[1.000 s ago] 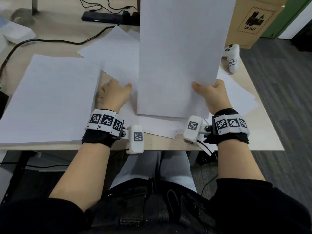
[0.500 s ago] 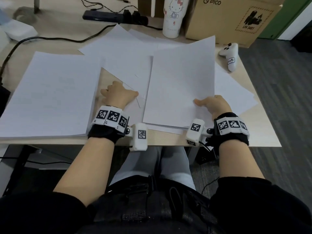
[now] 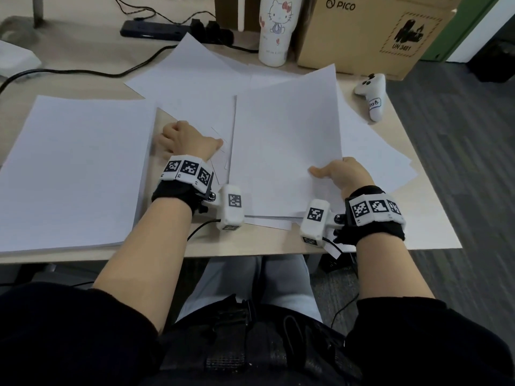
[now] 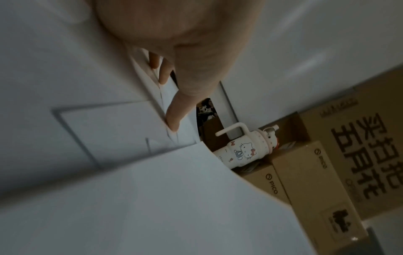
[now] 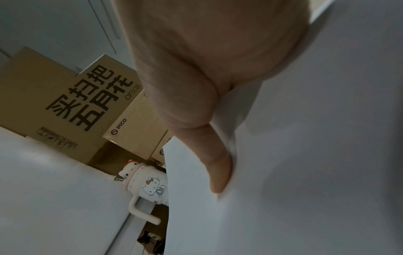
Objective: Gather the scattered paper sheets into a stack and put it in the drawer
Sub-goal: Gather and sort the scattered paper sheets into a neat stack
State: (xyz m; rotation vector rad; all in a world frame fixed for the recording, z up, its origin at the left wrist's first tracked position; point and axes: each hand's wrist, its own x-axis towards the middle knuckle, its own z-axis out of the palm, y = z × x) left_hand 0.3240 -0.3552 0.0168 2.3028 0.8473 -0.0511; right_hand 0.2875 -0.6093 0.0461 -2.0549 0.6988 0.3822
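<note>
Right hand (image 3: 345, 174) pinching the near right edge of the gathered sheets (image 3: 284, 146), thumb on top; left hand (image 3: 186, 140) curled at the edges of loose sheets (image 3: 195, 87), apparently pinching them, though blurred. Mid-gathering on the desk (image 3: 429, 218). Long axis running away from the body, tilted slightly right. Next: sliding the remaining papers under, squaring edges.

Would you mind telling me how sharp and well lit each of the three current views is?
Head view: evenly lit and sharp on the paper sheets, with wide-angle bending at the table edge. Left wrist view: dim, with motion smear over the near paper and the left hand out of focus. Right wrist view: also dim, the right hand soft, the cardboard box lettering crisp.
</note>
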